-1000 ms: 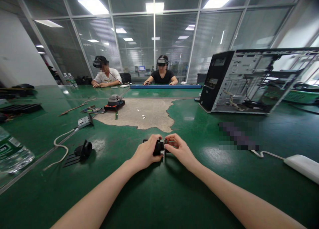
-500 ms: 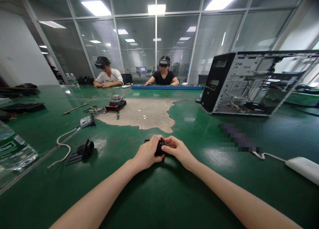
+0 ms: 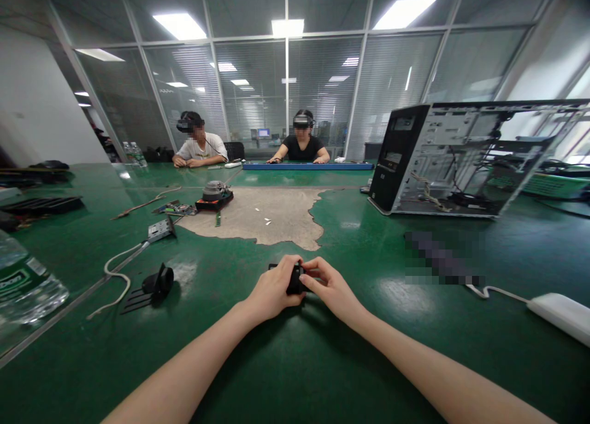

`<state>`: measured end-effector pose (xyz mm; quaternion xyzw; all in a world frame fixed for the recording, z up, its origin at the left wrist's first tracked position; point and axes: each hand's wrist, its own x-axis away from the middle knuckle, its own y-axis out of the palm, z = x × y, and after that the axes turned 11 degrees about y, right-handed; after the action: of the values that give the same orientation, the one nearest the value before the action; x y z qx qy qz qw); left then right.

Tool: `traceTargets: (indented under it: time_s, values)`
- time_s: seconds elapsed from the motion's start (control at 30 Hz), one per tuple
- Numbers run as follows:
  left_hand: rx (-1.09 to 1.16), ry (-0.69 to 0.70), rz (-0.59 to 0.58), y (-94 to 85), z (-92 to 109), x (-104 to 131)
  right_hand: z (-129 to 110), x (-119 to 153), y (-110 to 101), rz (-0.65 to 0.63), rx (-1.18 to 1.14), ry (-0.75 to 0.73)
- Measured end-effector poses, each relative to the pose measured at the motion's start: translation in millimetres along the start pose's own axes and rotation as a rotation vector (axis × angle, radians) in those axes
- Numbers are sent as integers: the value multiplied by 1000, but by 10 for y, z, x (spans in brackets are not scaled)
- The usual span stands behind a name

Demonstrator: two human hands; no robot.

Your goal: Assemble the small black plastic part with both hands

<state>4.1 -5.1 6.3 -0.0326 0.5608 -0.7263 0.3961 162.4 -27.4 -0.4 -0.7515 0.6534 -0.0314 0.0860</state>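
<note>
Just above the green table, at the middle, a small black part is held between both hands. My left hand wraps round its left side, fingers over the top and thumb underneath. From the right, the thumb and fingers of my right hand pinch the same part. Much of it is hidden by the fingers. Another black part with long flat prongs lies on the table to the left of my hands.
An open computer case stands at the right, near a white power strip. At the left are a water bottle, a metal bracket and a fan unit. Two people sit across the table.
The whole view has shifted slightly, with the scene lower in the frame. Both hands keep their hold on the black part; the fingers of my right hand have moved only a little.
</note>
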Motion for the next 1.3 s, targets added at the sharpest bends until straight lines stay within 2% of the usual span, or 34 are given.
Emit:
traceTargets:
  time_s: [0.17, 0.37, 0.7, 0.97, 1.3]
  values:
    - [8, -11, 8, 24, 4, -5, -11, 0, -19, -34, 30, 45]
    - [-10, -29, 4, 18, 23, -4, -44, 63, -25, -106, -25, -7]
    - [-16, -26, 6, 25, 20, 1, -5, 3, -6, -24, 35, 20]
    - [-26, -6, 6, 14, 27, 0, -15, 46, -45, -132, -17, -32]
    - [-25, 7, 5, 10, 21, 0, 1, 12, -16, -54, -24, 49]
